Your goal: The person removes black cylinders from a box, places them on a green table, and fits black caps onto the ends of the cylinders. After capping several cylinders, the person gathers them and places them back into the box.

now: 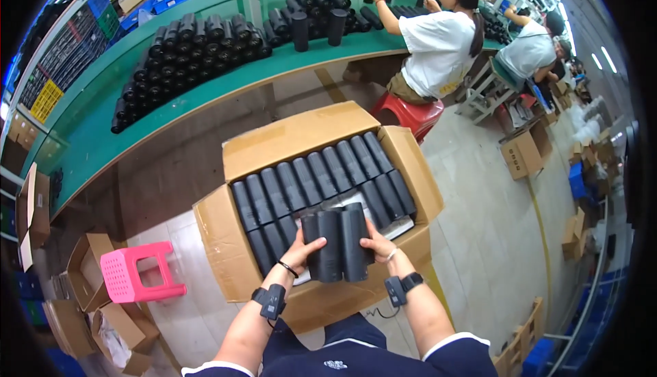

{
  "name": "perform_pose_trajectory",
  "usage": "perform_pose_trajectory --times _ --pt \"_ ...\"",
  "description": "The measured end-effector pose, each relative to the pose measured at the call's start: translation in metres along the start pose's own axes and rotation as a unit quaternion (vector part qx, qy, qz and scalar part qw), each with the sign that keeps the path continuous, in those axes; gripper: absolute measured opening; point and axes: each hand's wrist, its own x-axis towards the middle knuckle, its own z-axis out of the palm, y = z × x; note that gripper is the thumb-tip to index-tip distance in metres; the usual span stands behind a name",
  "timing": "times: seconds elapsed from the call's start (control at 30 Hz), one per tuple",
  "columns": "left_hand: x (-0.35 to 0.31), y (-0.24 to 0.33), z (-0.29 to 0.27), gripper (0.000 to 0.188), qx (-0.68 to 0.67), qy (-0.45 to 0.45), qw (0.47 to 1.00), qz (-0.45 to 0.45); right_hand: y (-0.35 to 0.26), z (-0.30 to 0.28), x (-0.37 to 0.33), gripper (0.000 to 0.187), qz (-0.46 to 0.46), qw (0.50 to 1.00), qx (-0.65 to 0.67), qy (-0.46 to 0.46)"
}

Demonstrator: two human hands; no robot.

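Observation:
My left hand (301,252) and my right hand (378,245) press a side-by-side row of black cylinders (330,243) between them, each gripping one end of the row. The row hangs over the near side of an open cardboard box (294,134). Inside the box, more black cylinders (306,180) lie packed in rows. Between the held row and the packed ones, part of a pale layer (399,227) shows. My thumbs rest on the front of the held cylinders; the other fingers are mostly hidden behind them.
A green-topped bench (212,96) curves along the far side, bearing a large stack of black cylinders (185,52). A co-worker (441,45) sits there on a red stool (410,113). A pink stool (140,272) and open cartons (123,332) stand at left; another carton (523,152) is at right.

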Motion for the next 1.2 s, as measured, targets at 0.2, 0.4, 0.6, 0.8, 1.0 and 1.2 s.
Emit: perform_pose_trajectory --times 0.2,0.4,0.6,0.8,1.0,1.2 --pt "-0.091 0.021 -0.056 0.100 -0.007 -0.055 0.998 0.032 0.021 0.125 -0.039 0.116 -0.036 0.999 -0.011 0.025" --pt "-0.227 0.056 -0.185 0.095 -0.003 -0.038 0.999 0.039 0.093 0.292 -0.026 0.112 0.004 1.000 -0.016 0.001" --pt "-0.363 0.088 -0.314 0.089 -0.047 0.095 0.990 0.097 0.159 0.446 0.039 0.107 0.065 0.989 -0.057 -0.123" --pt "-0.409 0.125 -0.373 0.083 -0.098 0.121 0.979 0.129 0.169 0.525 0.097 0.100 0.117 0.977 -0.075 -0.164" --pt "-0.375 0.202 -0.413 0.079 -0.061 0.122 0.984 0.118 0.141 0.560 0.170 0.098 0.106 0.981 -0.074 -0.144" --pt "-0.340 0.328 -0.466 0.076 -0.039 0.082 0.984 0.152 0.097 0.620 0.286 0.106 0.061 0.981 -0.107 -0.147"
